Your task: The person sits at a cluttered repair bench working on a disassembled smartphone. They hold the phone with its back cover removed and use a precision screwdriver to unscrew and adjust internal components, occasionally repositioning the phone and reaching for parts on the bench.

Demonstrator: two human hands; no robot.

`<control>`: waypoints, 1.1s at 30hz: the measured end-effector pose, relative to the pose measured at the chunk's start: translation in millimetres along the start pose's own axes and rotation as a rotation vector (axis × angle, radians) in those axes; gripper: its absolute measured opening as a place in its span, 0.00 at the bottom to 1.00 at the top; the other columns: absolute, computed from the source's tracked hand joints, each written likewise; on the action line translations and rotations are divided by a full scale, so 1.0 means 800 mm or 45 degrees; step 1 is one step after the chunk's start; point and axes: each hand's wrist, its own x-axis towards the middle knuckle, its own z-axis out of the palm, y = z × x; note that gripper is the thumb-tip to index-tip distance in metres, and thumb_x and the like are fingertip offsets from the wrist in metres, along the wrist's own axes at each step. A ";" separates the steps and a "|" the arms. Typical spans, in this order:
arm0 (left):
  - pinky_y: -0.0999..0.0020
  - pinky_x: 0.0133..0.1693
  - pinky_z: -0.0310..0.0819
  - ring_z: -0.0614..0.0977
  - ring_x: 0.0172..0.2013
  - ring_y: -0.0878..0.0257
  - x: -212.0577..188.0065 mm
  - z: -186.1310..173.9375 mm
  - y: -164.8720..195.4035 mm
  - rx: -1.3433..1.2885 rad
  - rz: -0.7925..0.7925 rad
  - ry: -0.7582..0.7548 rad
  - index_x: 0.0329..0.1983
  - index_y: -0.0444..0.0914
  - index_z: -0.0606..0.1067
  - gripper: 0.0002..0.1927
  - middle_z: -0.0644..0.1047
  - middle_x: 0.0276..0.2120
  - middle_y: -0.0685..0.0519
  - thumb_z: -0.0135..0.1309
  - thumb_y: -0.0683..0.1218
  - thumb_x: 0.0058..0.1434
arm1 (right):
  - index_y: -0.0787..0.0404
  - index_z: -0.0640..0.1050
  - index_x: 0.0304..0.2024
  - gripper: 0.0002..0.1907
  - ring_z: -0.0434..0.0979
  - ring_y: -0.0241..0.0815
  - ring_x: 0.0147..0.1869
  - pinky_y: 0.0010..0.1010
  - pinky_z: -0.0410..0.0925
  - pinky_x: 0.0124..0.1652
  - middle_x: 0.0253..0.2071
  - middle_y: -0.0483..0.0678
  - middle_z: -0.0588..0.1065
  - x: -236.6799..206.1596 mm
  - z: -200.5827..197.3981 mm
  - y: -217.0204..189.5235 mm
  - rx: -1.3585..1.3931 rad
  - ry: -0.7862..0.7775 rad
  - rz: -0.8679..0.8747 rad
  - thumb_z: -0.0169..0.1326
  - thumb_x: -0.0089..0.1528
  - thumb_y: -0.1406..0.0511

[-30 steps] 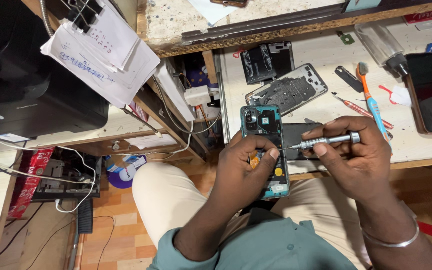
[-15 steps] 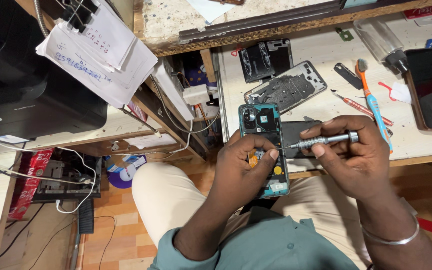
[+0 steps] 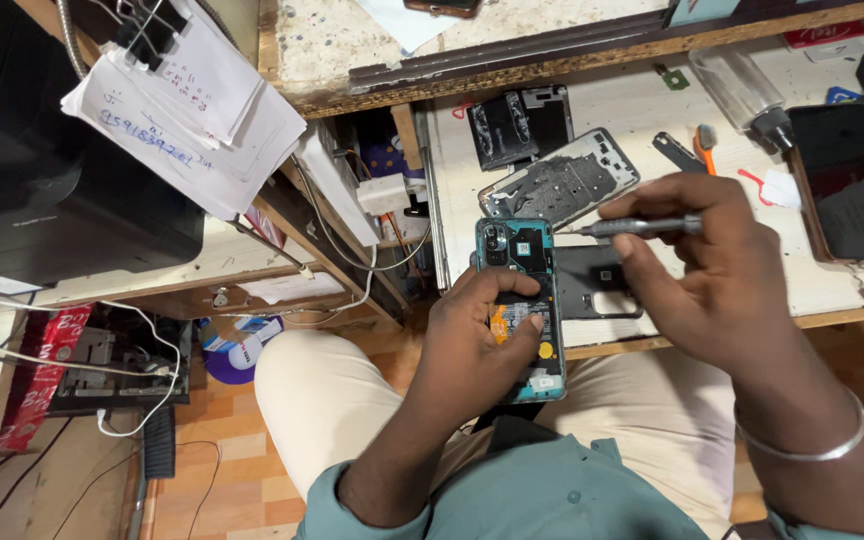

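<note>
My left hand (image 3: 477,340) grips an opened teal phone (image 3: 517,262) with its back cover off, circuit board and orange parts showing, thumb resting on its lower half. It is held upright over my lap at the workbench edge. My right hand (image 3: 712,275) holds a slim grey screwdriver (image 3: 642,227) horizontally, its tip pointing left beside the phone's upper right edge. A dark plastic cover piece (image 3: 597,290) lies on the bench just behind the phone.
On the white workbench (image 3: 652,120) lie a metal phone frame (image 3: 562,185), a black phone part (image 3: 517,125), a dark-screened phone (image 3: 852,185), a clear bottle (image 3: 747,90) and a small brush (image 3: 704,143). Clipped papers (image 3: 192,120) hang left beside a black printer (image 3: 42,170). Cables run below.
My right hand has lifted and shifted right, drawing the screwdriver up from the phone's middle to beside its upper edge. My left hand keeps holding the phone.
</note>
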 end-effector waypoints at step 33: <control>0.64 0.51 0.75 0.82 0.45 0.56 -0.006 -0.014 -0.002 -0.019 0.025 -0.045 0.48 0.35 0.76 0.14 0.79 0.43 0.46 0.57 0.40 0.58 | 0.62 0.71 0.55 0.21 0.80 0.51 0.44 0.40 0.72 0.43 0.43 0.55 0.77 0.066 0.014 -0.044 -0.549 -0.352 -0.269 0.58 0.63 0.63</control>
